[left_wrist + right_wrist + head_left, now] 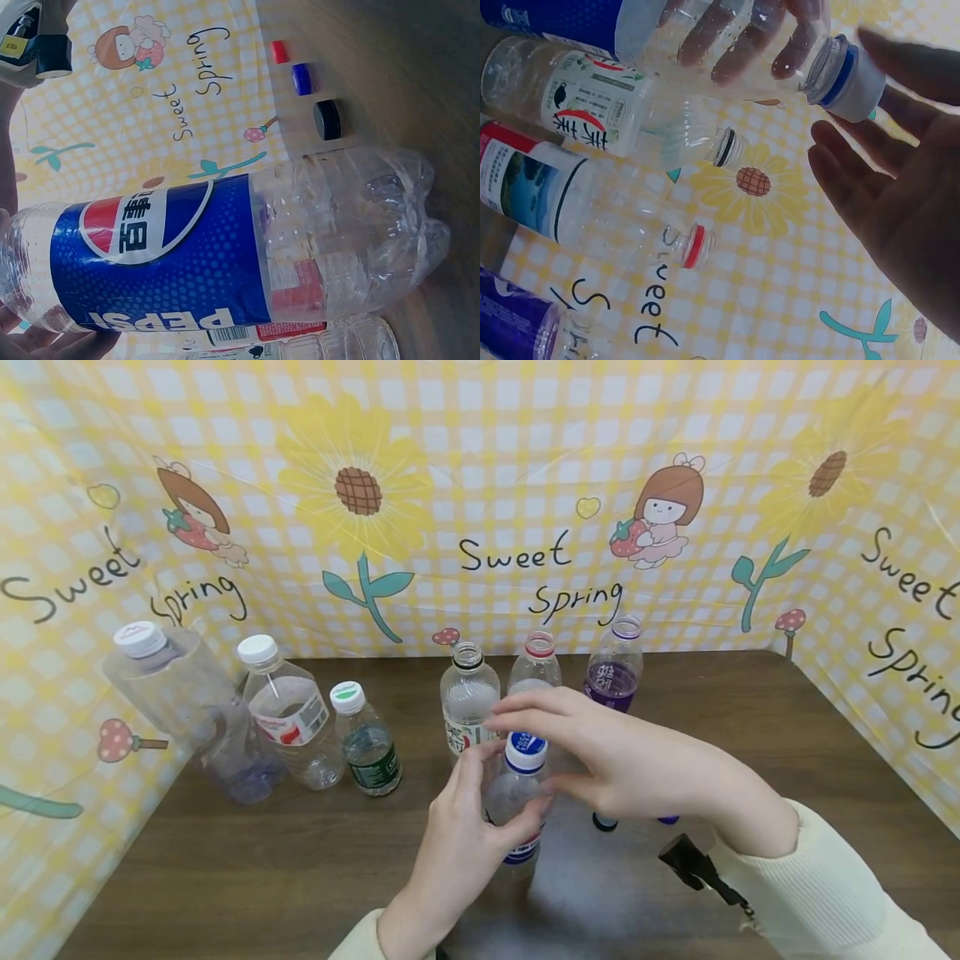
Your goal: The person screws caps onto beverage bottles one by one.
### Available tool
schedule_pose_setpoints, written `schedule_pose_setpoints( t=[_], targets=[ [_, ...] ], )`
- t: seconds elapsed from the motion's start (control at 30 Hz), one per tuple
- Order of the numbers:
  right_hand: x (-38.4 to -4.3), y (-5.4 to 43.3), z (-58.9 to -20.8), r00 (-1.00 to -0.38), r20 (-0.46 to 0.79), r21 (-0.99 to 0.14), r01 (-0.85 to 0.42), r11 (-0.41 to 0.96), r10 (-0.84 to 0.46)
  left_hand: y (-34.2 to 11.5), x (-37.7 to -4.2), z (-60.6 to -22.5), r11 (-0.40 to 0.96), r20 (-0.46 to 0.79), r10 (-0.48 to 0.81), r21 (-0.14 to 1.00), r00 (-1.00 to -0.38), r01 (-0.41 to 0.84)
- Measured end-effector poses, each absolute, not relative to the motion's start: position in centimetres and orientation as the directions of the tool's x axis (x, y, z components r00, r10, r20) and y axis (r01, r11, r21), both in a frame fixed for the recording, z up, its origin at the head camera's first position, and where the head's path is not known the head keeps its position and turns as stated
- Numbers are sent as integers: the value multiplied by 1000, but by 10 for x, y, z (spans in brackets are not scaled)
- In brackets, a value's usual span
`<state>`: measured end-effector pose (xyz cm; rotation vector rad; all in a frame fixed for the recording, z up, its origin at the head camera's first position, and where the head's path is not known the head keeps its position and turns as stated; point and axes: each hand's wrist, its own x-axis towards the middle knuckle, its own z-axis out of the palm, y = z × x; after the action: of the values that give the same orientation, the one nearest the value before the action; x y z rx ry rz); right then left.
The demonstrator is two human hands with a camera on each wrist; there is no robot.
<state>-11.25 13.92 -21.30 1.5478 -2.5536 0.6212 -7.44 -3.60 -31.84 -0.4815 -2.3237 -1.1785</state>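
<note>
A clear plastic Pepsi bottle [521, 852] with a blue label [165, 259] stands upright on the table. My left hand [459, 827] grips it around the upper part. Its white cap [527, 752] with a blue printed top sits on the neck. Around that cap hovers my right hand [637, 758], fingers and thumb spread; the right wrist view shows a gap between them and the cap [861, 86]. Behind stand three uncapped bottles: one with a black neck ring [471, 700], one with a red ring [537, 677] partly hidden by my right hand, and one with a purple label [611, 685].
Loose red [279, 52], blue [301, 79] and black [328, 120] caps lie on the table to the right. On the left stand a large bottle [195, 693], a medium bottle [285, 710] and a small green-labelled bottle [371, 752], all capped. A checked cloth [465, 468] encloses the table.
</note>
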Motion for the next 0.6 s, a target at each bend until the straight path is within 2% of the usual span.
schedule_pose_setpoints(
  t=[0.07,0.13,0.6],
  targets=[
    [-114,140,-214,-438,295,-268,-891,367,-849,-36,-75,-319,568,579,86,640,-811,517],
    [-115,139,-214,-432,298,-260,-895,363,-851,-36,-75,-319,565,581,82,642,-810,518],
    [-116,135,-214,-527,314,-292,-845,448,-790,-37,-74,-317,520,539,85,693,-838,499]
  ],
)
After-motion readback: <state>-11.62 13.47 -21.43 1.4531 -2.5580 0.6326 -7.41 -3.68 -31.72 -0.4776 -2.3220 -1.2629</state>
